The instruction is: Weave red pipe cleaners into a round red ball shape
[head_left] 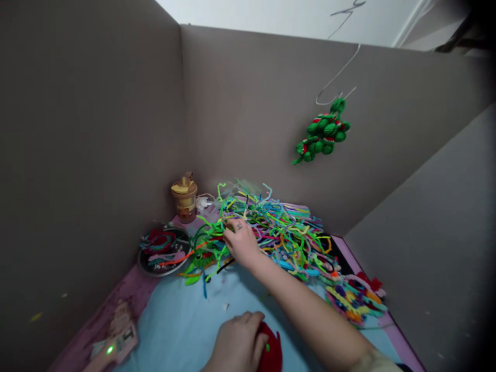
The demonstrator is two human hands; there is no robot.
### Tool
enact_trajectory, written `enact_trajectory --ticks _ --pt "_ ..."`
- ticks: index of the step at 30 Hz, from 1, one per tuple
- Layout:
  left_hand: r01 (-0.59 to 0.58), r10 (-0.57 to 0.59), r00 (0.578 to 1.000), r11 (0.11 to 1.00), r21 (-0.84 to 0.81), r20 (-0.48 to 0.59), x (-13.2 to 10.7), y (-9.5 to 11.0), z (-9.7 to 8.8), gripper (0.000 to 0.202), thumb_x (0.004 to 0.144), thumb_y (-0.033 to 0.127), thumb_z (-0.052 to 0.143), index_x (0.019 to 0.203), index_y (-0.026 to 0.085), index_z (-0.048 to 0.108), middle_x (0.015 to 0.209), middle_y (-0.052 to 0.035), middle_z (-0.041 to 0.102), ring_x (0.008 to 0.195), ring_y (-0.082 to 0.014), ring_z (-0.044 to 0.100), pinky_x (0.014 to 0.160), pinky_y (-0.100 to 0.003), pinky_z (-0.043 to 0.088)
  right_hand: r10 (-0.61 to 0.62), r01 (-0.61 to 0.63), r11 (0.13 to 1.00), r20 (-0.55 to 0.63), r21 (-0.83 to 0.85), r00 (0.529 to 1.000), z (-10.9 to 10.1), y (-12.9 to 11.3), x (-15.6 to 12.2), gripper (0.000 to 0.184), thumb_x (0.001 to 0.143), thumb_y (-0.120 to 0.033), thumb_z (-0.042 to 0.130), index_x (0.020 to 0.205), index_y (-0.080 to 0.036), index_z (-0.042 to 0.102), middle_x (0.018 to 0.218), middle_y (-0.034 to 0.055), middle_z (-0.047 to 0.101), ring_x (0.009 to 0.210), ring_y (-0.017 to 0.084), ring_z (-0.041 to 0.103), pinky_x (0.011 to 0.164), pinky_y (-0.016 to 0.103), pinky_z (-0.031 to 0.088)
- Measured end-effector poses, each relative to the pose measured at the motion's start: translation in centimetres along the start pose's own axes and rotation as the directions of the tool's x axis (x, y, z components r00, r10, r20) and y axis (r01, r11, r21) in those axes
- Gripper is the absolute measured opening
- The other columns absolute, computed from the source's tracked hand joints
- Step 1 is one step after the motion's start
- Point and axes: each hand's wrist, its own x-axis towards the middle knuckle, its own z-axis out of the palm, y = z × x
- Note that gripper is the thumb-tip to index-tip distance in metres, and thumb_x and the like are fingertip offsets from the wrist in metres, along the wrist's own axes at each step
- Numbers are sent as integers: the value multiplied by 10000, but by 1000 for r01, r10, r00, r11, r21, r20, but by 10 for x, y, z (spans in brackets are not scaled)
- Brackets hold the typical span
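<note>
My left hand (240, 341) is at the bottom of the view, its fingers closed on a flat red piece (274, 347) with a small green bit on it. The lower part of that piece runs out of the frame. Further away, my right hand (242, 242) reaches across into a big tangled heap of pipe cleaners (287, 227) in green, blue, yellow, purple and other colours. Its thumb and forefinger are bent together at green pipe cleaners (217, 227) on the heap's left side. The exact strand between them is partly hidden.
A round metal tray (155, 269) of coiled pipe cleaners and a lidded brown cup (185, 199) stand left. A pink glue gun (124, 341) with a lit green light lies front left. Colourful pieces (356, 299) sit right. A green-and-red ornament (323, 132) hangs from a wire against the grey panel.
</note>
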Motion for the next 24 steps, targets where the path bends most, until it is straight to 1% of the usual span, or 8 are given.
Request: enact_trajectory --ticks 5,10,14,16,20,21,23,24 --pt "-1 1 1000 1000 7 -10 -2 2 -1 384 840 246 415 1191 224 569 1103 -77 668 1000 -239 617 851 -318 455 -78 78 997 2 2 997 5 3 3 166 832 -307 591 968 -243 663 1336 85 473 1146 277 397 903 417 374" --pt "-51 53 998 998 40 -35 -3 0 1 345 849 264 417 1148 226 584 1053 -70 679 958 -242 628 819 -318 466 -24 24 999 -6 -38 1000 9 6 12 175 858 -240 536 967 -212 671 1351 104 475 1176 281 375 936 434 353" --pt "-79 81 995 996 40 -54 -3 -2 4 341 855 273 418 1151 226 582 1065 -65 678 968 -235 625 829 -313 463 -120 122 992 40 -44 992 8 6 15 165 844 -252 558 951 -221 679 1449 82 377 1219 291 348 961 467 326" --pt "-86 88 994 996 33 -64 -4 -2 4 345 858 276 419 1158 227 580 1074 -63 676 976 -229 622 840 -306 458 -122 122 992 53 -14 991 7 5 15 149 842 -252 562 899 -220 697 1433 76 408 1214 286 356 959 463 327" --pt "-80 82 993 996 27 -80 -5 -3 3 349 853 281 431 1161 223 586 1079 -68 674 989 -225 618 856 -296 449 44 -34 973 -35 228 998 -7 9 26 107 779 -252 622 739 -218 716 1304 62 535 1171 287 390 968 465 324" --pt "-80 82 993 996 26 -87 -5 -3 3 352 852 280 433 1164 221 585 1082 -70 673 991 -226 617 858 -298 448 106 -78 943 -70 323 992 -14 13 30 109 760 -244 627 694 -214 708 1253 62 562 1158 280 408 977 460 322" --pt "-86 89 991 996 25 -99 -5 -3 3 353 851 274 433 1164 220 586 1083 -71 673 993 -228 616 859 -304 448 304 -180 814 -141 553 942 -33 22 42 87 707 -225 643 639 -188 684 1096 79 600 1092 251 479 978 420 337" --pt "-91 93 991 996 25 -99 -4 -3 3 351 850 273 433 1161 220 588 1078 -71 674 987 -229 618 855 -306 450 343 -193 789 -157 584 926 -44 28 49 114 721 -246 618 649 -180 676 1034 78 598 1035 230 514 945 395 370"
